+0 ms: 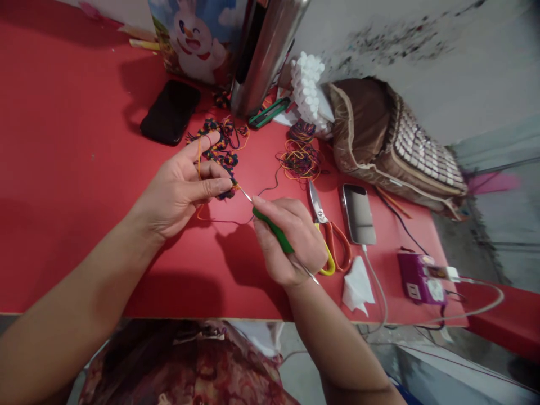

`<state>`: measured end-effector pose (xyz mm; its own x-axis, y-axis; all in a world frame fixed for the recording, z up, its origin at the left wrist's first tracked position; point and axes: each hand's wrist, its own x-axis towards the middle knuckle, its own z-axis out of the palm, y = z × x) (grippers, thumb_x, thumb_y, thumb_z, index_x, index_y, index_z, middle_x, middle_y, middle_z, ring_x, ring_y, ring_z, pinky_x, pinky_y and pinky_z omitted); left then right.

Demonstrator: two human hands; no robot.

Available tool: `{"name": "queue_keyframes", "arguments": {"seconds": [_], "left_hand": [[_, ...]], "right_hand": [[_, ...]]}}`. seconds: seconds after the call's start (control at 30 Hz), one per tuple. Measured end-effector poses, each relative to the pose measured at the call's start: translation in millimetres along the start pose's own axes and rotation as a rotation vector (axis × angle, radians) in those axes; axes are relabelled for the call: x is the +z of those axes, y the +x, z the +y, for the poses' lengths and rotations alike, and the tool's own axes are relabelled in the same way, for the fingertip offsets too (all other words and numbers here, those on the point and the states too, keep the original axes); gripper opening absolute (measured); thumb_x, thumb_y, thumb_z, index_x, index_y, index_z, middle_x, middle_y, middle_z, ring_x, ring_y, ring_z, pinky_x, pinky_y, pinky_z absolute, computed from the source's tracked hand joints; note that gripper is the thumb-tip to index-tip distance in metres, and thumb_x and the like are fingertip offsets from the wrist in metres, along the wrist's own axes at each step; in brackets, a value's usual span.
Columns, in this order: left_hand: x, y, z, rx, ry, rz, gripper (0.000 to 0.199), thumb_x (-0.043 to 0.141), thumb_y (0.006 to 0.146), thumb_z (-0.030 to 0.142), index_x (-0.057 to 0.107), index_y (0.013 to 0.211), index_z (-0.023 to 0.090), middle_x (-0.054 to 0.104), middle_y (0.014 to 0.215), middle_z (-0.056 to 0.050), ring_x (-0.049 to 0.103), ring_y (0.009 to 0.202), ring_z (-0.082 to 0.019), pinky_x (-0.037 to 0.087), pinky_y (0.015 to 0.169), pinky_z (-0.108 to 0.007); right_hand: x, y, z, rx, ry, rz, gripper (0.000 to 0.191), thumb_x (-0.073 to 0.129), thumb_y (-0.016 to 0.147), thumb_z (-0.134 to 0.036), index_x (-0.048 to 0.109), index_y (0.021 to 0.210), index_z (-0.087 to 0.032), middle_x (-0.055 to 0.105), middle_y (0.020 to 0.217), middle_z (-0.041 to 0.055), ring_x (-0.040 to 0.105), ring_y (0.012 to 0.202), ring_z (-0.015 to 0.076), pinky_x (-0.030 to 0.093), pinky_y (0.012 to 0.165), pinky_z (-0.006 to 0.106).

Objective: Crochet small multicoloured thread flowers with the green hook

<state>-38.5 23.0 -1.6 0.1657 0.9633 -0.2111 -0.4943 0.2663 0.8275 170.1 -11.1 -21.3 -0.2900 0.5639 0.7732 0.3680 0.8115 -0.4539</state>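
Observation:
My left hand pinches a small multicoloured crocheted piece between thumb and fingers, with orange yarn looped over its raised index finger. In my right hand is a crochet hook with a green handle, its metal tip touching the crocheted piece at my left fingertips. More of the dark, multicoloured crochet work lies on the table behind my left hand. A loose tangle of multicoloured yarn rests farther back, to the right, and a strand curves from it towards the hands.
On the red table are a black phone, scissors, a charging phone, a tissue and a purple power adapter. Behind stand a metal flask, a rabbit-printed box, a green cutter and a brown cushion.

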Motion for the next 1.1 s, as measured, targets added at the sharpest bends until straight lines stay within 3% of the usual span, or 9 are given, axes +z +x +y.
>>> {"name": "queue_keyframes", "arguments": {"seconds": [0.37,0.5,0.7,0.83,0.97,1.1], "left_hand": [[7.8,-3.5,-2.0,0.036,0.052,0.064,0.108,0.094,0.071,0.008,0.048,0.168,0.021,0.073,0.075,0.006,0.068,0.07,-0.016,0.057,0.073,-0.029],[9.5,-4.8,-1.6,0.032,0.045,0.088,0.099,0.092,0.07,0.006,0.055,0.161,0.021,0.073,0.076,0.005,0.067,0.073,-0.016,0.058,0.076,-0.03],[11.7,-5.0,-3.0,0.079,0.004,0.09,0.072,0.091,0.069,0.005,0.07,0.135,0.026,0.071,0.077,0.006,0.066,0.075,-0.015,0.055,0.078,-0.031],[10.7,-4.0,-2.9,0.069,-0.004,0.068,0.068,0.091,0.069,0.004,0.071,0.131,0.025,0.071,0.075,0.007,0.065,0.07,-0.014,0.054,0.071,-0.028],[11.3,-4.2,-2.0,-0.01,-0.004,0.053,0.088,0.089,0.072,0.003,0.059,0.153,0.021,0.075,0.077,0.005,0.068,0.069,-0.014,0.052,0.065,-0.025],[15.4,-6.1,-1.9,0.005,-0.019,0.009,0.131,0.092,0.072,0.005,0.02,0.18,0.018,0.079,0.079,0.003,0.077,0.082,-0.019,0.058,0.08,-0.028]], "right_hand": [[0.6,1.4,0.6,-0.049,-0.009,0.021,0.045,0.066,0.096,-0.002,0.078,0.136,-0.019,0.079,0.097,0.0079,0.075,0.079,0.0213,0.064,0.065,0.036],[-0.4,1.8,0.5,-0.049,-0.009,0.02,0.044,0.066,0.096,-0.002,0.079,0.134,-0.018,0.079,0.097,0.0083,0.075,0.079,0.021,0.064,0.066,0.036],[-2.2,1.7,-0.2,-0.038,-0.01,0.024,0.043,0.066,0.096,-0.002,0.079,0.134,-0.018,0.08,0.099,0.0085,0.075,0.08,0.0209,0.065,0.067,0.036],[-3.1,1.3,-0.8,-0.035,-0.01,0.036,0.041,0.067,0.097,-0.002,0.079,0.132,-0.018,0.079,0.099,0.0077,0.076,0.081,0.0199,0.066,0.068,0.035],[-3.8,1.0,-0.1,-0.032,-0.01,0.042,0.04,0.067,0.096,-0.001,0.08,0.131,-0.017,0.078,0.098,0.0073,0.075,0.081,0.0183,0.066,0.069,0.033],[-4.7,1.7,0.7,-0.031,-0.024,0.04,0.042,0.066,0.097,-0.004,0.079,0.134,-0.02,0.079,0.098,0.0066,0.076,0.081,0.0186,0.066,0.068,0.033]]}}
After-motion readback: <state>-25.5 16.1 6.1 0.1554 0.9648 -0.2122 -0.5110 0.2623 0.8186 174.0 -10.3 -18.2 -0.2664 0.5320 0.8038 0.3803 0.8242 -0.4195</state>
